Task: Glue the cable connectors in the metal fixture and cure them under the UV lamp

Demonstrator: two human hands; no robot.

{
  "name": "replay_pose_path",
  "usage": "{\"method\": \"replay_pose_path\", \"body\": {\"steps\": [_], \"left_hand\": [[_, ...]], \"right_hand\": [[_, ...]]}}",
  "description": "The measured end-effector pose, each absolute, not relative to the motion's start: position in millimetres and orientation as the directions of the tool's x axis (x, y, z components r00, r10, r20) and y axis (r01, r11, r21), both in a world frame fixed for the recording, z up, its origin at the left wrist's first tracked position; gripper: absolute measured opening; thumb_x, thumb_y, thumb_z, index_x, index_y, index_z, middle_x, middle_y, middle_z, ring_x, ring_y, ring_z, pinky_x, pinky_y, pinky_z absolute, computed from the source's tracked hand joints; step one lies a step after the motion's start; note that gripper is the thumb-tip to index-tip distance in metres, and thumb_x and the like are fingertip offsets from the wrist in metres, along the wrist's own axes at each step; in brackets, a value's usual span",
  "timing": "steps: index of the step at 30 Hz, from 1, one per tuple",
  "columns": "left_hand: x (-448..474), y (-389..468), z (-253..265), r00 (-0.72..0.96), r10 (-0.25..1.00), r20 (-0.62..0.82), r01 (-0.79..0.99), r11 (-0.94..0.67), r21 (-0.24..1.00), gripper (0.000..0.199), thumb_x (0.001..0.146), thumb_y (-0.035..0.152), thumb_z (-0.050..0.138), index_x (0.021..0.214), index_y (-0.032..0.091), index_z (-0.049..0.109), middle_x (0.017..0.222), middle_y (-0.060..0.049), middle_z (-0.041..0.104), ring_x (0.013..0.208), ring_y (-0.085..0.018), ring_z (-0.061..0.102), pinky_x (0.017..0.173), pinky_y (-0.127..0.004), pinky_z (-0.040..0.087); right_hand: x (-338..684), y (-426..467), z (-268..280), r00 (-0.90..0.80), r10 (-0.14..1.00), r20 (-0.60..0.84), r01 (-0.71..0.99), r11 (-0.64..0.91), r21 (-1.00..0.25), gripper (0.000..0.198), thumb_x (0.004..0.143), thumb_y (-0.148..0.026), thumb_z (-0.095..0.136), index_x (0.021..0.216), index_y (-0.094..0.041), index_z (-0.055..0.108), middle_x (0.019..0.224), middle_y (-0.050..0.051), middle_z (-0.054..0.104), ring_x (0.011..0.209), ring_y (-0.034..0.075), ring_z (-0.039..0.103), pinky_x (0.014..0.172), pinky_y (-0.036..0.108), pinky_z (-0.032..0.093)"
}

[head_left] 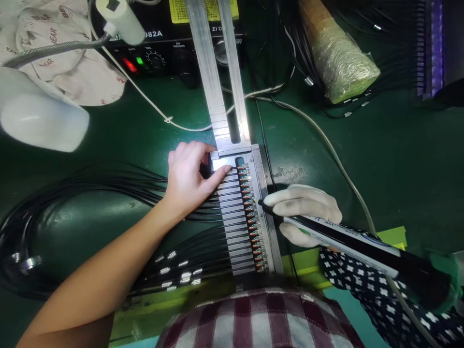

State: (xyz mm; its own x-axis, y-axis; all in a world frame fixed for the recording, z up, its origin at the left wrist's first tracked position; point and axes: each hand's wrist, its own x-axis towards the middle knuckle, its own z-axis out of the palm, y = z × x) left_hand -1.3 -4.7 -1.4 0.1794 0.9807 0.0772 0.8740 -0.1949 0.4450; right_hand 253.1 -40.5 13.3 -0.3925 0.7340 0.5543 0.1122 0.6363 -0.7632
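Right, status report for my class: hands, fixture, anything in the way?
Left hand on metal fixture. Gloved right hand holds long tube, tip beside connectors. Black cables left of fixture; nothing visibly blocking tip.

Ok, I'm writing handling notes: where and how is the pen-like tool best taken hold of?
Probably hold the pen-like tool just behind its black tip, coming from the right as the right grip does: it tapers there, and it slants, tip leftward at the connectors.

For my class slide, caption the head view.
Left hand on metal holder, gloved right hand holding black tube beside cable ends.
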Motion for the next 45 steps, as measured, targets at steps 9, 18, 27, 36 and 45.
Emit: {"method": "replay_pose_path", "body": {"steps": [9, 18, 27, 36, 45], "left_hand": [[-1.2, -4.4, -0.6, 0.173, 0.983, 0.057, 0.876, -0.180, 0.447, 0.032, 0.085, 0.052, 0.061, 0.096, 0.021, 0.058, 0.081, -0.003, 0.058, 0.083, -0.023, 0.054, 0.081, -0.039, 0.039], [-0.9, -4.6, -0.3, 0.156, 0.987, 0.035, 0.879, -0.154, 0.452, 0.035, 0.085, 0.054, 0.061, 0.099, 0.021, 0.058, 0.082, -0.004, 0.058, 0.086, -0.024, 0.054, 0.082, -0.039, 0.039], [-1.3, -4.5, -0.7, 0.167, 0.985, 0.050, 0.878, -0.172, 0.447, 0.033, 0.085, 0.052, 0.061, 0.098, 0.021, 0.058, 0.082, -0.003, 0.058, 0.086, -0.024, 0.054, 0.082, -0.038, 0.039], [-0.2, -4.4, 0.6, 0.154, 0.987, 0.033, 0.885, -0.153, 0.440, 0.034, 0.085, 0.053, 0.062, 0.098, 0.022, 0.058, 0.082, -0.003, 0.058, 0.087, -0.025, 0.055, 0.083, -0.039, 0.039], [-0.3, -4.2, 1.1, 0.151, 0.988, 0.025, 0.879, -0.145, 0.454, 0.034, 0.084, 0.053, 0.061, 0.098, 0.022, 0.059, 0.082, -0.005, 0.058, 0.088, -0.026, 0.056, 0.084, -0.041, 0.040]], "right_hand": [[253.9, -39.2, 14.7, -0.414, 0.741, 0.530, 0.122, 0.622, -0.774, 0.018, 0.078, -0.013, 0.069, 0.095, -0.014, 0.068, 0.094, 0.012, 0.075, 0.083, 0.019, 0.074, 0.070, 0.030, 0.064], [254.2, -36.2, 17.3, -0.431, 0.753, 0.498, 0.116, 0.594, -0.796, 0.017, 0.079, -0.011, 0.068, 0.095, -0.014, 0.068, 0.095, 0.012, 0.075, 0.084, 0.019, 0.074, 0.072, 0.030, 0.064], [252.8, -37.1, 13.9, -0.402, 0.746, 0.531, 0.112, 0.616, -0.780, 0.016, 0.079, -0.016, 0.070, 0.095, -0.017, 0.068, 0.093, 0.010, 0.076, 0.078, 0.018, 0.074, 0.066, 0.028, 0.064], [252.3, -36.8, 16.1, -0.412, 0.757, 0.508, 0.117, 0.597, -0.794, 0.014, 0.078, -0.012, 0.071, 0.091, -0.013, 0.069, 0.093, 0.013, 0.075, 0.082, 0.019, 0.074, 0.071, 0.029, 0.064], [254.6, -36.3, 17.8, -0.413, 0.760, 0.502, 0.097, 0.585, -0.805, 0.017, 0.079, -0.013, 0.069, 0.096, -0.016, 0.068, 0.096, 0.010, 0.075, 0.084, 0.019, 0.074, 0.072, 0.029, 0.064]]}}
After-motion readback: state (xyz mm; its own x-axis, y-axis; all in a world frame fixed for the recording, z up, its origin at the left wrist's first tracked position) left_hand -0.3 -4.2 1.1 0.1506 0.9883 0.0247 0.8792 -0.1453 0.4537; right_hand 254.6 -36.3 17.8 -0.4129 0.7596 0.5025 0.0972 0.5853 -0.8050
